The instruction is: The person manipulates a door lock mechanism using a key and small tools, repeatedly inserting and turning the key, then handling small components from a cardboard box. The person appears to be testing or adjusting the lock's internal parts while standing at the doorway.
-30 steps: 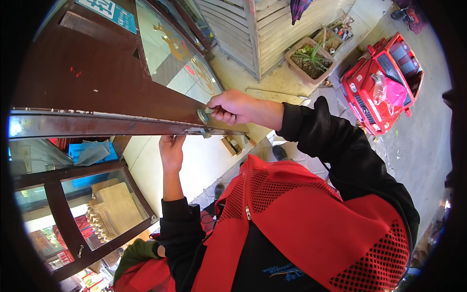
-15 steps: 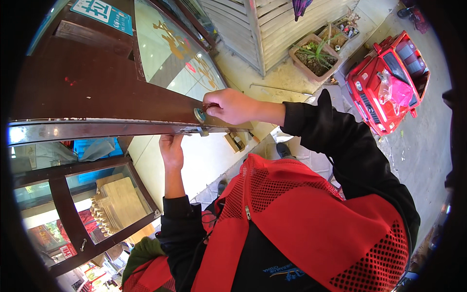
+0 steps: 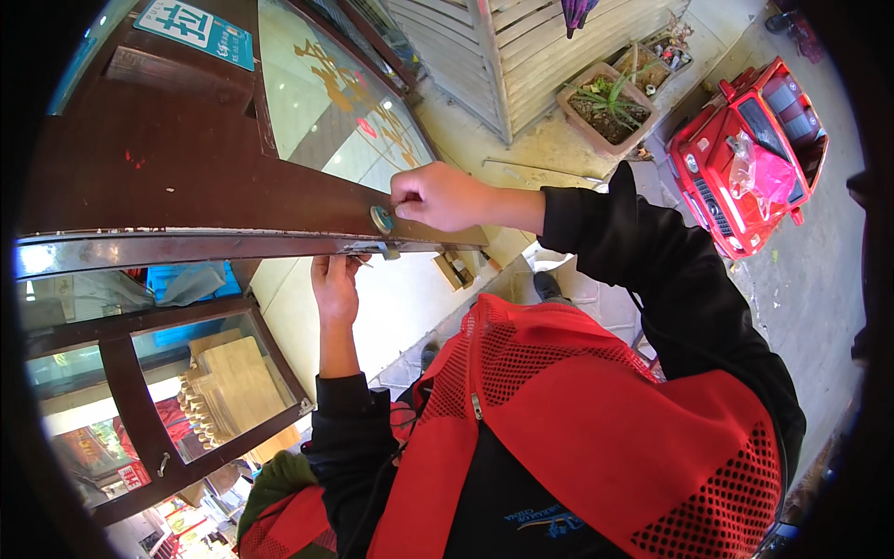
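The left hand (image 3: pixel 337 291) reaches up at the centre-left of the frame, its bent fingertips against the lower edge of the brown door (image 3: pixel 186 182) that fills the upper left; a thin bright sliver shows beside those fingertips, but whether they are clamped on it cannot be told. Its forearm stands nearly upright, the wrist about straight, and the dark sleeve ends well below. Just right of these fingers a metal bolt (image 3: pixel 390 252) juts from the door's edge, and above it, left of the frame's upper middle, the round lock cylinder (image 3: pixel 381 219) sits in the door's face. With both hands at this spot, the handling looks under way rather than finished: the cylinder is seated and the bolt stands out, but how much is left cannot be read. The right hand (image 3: pixel 436 197) lies just beside the cylinder, fingers curled together and thumb folded against them; anything pinched inside is hidden. Its forearm comes in almost level from the right, the elbow bent. Farther right are a planter (image 3: pixel 590 129), upper right of centre, and a red toy car (image 3: pixel 708 154).
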`<state>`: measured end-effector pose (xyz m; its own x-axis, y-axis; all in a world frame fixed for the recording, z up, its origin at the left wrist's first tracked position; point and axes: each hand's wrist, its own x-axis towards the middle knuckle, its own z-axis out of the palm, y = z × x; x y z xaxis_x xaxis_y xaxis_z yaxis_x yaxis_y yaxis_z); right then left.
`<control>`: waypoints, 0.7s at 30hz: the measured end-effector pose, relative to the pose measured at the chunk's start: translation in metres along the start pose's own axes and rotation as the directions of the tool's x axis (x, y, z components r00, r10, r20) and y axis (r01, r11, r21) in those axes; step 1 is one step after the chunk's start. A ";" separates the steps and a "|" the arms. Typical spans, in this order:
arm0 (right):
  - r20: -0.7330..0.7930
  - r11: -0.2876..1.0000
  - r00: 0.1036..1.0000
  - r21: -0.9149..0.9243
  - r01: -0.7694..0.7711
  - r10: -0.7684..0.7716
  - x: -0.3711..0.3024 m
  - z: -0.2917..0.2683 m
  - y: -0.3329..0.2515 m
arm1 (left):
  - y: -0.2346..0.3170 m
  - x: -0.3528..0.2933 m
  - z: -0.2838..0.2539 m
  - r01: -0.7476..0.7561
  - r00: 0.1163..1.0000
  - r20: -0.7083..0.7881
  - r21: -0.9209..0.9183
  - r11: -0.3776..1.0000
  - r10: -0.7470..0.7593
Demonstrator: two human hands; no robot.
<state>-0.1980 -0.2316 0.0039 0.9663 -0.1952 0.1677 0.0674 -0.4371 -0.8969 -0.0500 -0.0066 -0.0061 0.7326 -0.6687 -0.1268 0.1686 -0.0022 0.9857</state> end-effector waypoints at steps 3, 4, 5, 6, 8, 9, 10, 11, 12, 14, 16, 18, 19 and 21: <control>-0.010 0.664 0.807 -0.574 0.480 -0.591 0.002 -0.003 0.005 | 0.000 -0.001 0.001 0.013 1.000 0.004 -0.030 0.999 -0.013; 0.016 0.626 0.782 -0.590 0.511 -0.623 0.001 -0.004 0.006 | 0.001 -0.001 0.001 0.019 1.000 0.006 -0.031 0.999 -0.019; 0.036 0.610 0.797 -0.622 0.490 -0.603 0.000 -0.004 0.006 | 0.001 -0.002 0.001 0.026 1.000 0.003 -0.030 0.999 -0.026; -0.078 0.763 0.839 -0.467 0.447 -0.539 -0.001 -0.005 0.004 | 0.001 -0.002 0.001 0.032 0.999 -0.001 -0.029 0.999 -0.032; -0.192 0.977 0.959 -0.104 0.188 -0.206 -0.006 -0.001 -0.001 | 0.003 -0.003 0.002 0.030 1.000 0.002 -0.015 0.999 -0.030; -0.117 0.990 0.993 0.141 -0.010 0.027 -0.003 -0.004 -0.001 | 0.002 -0.003 0.003 0.029 1.000 0.004 -0.009 1.000 -0.029; 0.055 0.905 0.969 0.348 -0.246 0.242 0.000 -0.005 -0.002 | 0.002 -0.003 0.003 0.031 1.000 0.005 -0.011 0.999 -0.031; 0.234 0.735 0.901 0.521 -0.434 0.366 0.002 -0.006 -0.002 | 0.002 -0.004 0.004 0.034 0.999 0.006 -0.010 0.999 -0.034; 0.266 0.713 0.890 0.533 -0.456 0.371 0.005 -0.008 -0.001 | 0.002 -0.004 0.004 0.035 0.999 -0.006 -0.004 0.999 -0.035; 0.278 0.677 0.896 0.588 -0.443 0.346 0.008 -0.006 0.001 | 0.002 -0.004 0.004 0.033 0.999 -0.004 -0.005 0.999 -0.033; 0.345 0.568 0.875 0.666 -0.484 0.341 0.013 -0.005 0.006 | 0.001 -0.004 0.003 0.032 0.999 -0.002 0.003 0.999 -0.032; 0.415 0.500 0.845 0.682 -0.534 0.336 0.016 -0.005 0.010 | 0.001 -0.002 0.002 0.031 0.999 0.013 0.014 0.999 -0.032; 0.448 0.495 0.835 0.672 -0.551 0.321 0.018 -0.005 0.012 | 0.001 -0.002 0.002 0.034 0.999 0.017 0.008 0.999 -0.034; 0.484 0.492 0.822 0.659 -0.569 0.301 0.021 -0.007 0.013 | 0.001 -0.002 0.001 0.064 0.998 -0.020 0.019 0.998 -0.064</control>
<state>-0.1788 -0.2472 -0.0017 0.9345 0.1328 -0.3303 -0.3525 0.4750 -0.8063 -0.0520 -0.0062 -0.0043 0.7332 -0.6526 -0.1914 0.2025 -0.0593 0.9775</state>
